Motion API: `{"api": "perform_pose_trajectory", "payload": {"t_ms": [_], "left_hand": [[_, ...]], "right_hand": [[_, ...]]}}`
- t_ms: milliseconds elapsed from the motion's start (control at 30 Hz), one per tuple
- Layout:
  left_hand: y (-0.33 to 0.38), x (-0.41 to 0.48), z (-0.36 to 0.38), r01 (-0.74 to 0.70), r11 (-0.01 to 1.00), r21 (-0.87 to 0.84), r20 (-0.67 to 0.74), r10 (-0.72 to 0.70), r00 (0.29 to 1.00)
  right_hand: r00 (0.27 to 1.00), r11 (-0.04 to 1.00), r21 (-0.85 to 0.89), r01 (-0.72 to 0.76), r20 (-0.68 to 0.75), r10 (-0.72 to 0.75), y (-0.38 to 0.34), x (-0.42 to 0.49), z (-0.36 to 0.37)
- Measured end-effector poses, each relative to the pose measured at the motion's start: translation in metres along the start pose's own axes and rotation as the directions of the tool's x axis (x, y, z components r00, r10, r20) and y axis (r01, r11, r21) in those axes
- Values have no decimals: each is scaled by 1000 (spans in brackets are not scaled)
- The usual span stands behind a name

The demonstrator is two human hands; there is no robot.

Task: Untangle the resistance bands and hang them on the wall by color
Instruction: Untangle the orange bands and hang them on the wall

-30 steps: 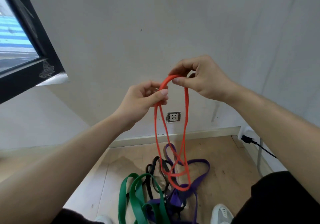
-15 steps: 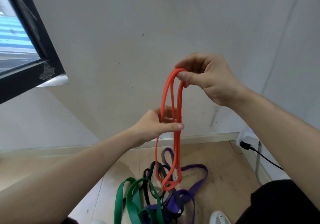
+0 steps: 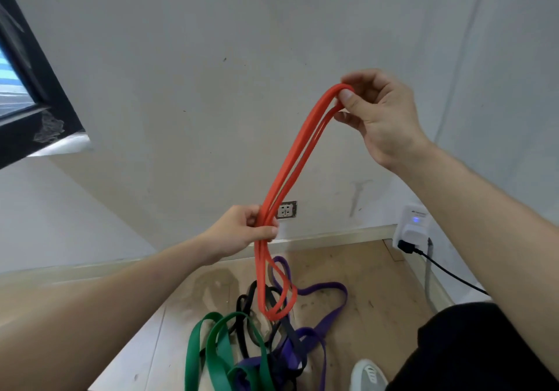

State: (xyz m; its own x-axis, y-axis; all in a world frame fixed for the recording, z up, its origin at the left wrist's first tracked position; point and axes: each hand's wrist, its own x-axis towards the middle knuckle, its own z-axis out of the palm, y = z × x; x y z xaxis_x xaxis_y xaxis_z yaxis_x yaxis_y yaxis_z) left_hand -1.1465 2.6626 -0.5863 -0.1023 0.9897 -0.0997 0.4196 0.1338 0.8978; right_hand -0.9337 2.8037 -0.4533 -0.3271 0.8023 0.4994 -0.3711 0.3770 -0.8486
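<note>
Left hand [image 3: 242, 233], right hand [image 3: 381, 115] grip orange band [image 3: 284, 168] above tangled bands [image 3: 284, 360].

Orange band [image 3: 295, 161] doubled, held aloft – green [image 3: 208, 357], black [image 3: 273, 330], purple [image 3: 320, 321] bands tangled on floor

I see the right hand [image 3: 384, 115] pinching the top of the doubled orange band [image 3: 298, 161] against the white wall [image 3: 211, 58], while the left hand [image 3: 245, 233] grips its strands lower down. Its bottom loop hangs over the green band [image 3: 217, 351], black band [image 3: 273, 339] and purple band [image 3: 326, 312] tangled on the wooden floor [image 3: 372, 272].
</note>
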Motion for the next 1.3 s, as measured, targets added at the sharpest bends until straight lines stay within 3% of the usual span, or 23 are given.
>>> {"api": "perform_pose_trajectory", "payload": {"t_ms": [233, 333, 400, 467, 500, 533, 567, 733, 833, 933, 1133, 1300], "left_hand": [[4, 4, -20, -43, 996, -83, -229, 23, 973], [9, 5, -26, -92, 990, -104, -297, 58, 953], [13, 5, -30, -120, 989, -91, -324, 85, 942], [18, 3, -32, -131, 990, -61, -329, 103, 939], [20, 2, -32, -131, 990, -45, -322, 110, 940], [23, 1, -31, -130, 991, -27, -308, 115, 944], [24, 0, -29, -129, 992, -5, -292, 122, 948], [30, -4, -27, -137, 990, 44, -223, 144, 964], [36, -7, -26, -172, 982, 74, -179, 183, 967], [39, -9, -27, -207, 974, 86, -157, 219, 963], [37, -11, -23, -137, 982, 132, -152, 156, 976], [37, -7, -16, -117, 981, 157, -142, 140, 980]], "right_hand": [[977, 959, -212, -188, -137, 161, 44, 7, -48], [937, 811, -492, -317, -30, 348, 71, -1, -68], [809, 572, -760, -308, 107, 578, 85, -9, -78], [595, 324, -929, -180, 159, 788, 93, -18, -77], [518, 255, -961, -110, 163, 840, 93, -21, -71], [489, 240, -969, -63, 180, 853, 93, -23, -63], [493, 267, -963, -38, 215, 843, 91, -25, -53], [573, 627, -774, -88, 475, 667, 77, -40, 13], [624, 763, -645, -37, 581, 522, 71, -51, 42], [651, 783, -622, -5, 593, 475, 65, -52, 51], [661, 656, -745, 121, 554, 507, 45, -36, 41], [745, 715, -694, 86, 521, 416, 33, -27, 28]]}}
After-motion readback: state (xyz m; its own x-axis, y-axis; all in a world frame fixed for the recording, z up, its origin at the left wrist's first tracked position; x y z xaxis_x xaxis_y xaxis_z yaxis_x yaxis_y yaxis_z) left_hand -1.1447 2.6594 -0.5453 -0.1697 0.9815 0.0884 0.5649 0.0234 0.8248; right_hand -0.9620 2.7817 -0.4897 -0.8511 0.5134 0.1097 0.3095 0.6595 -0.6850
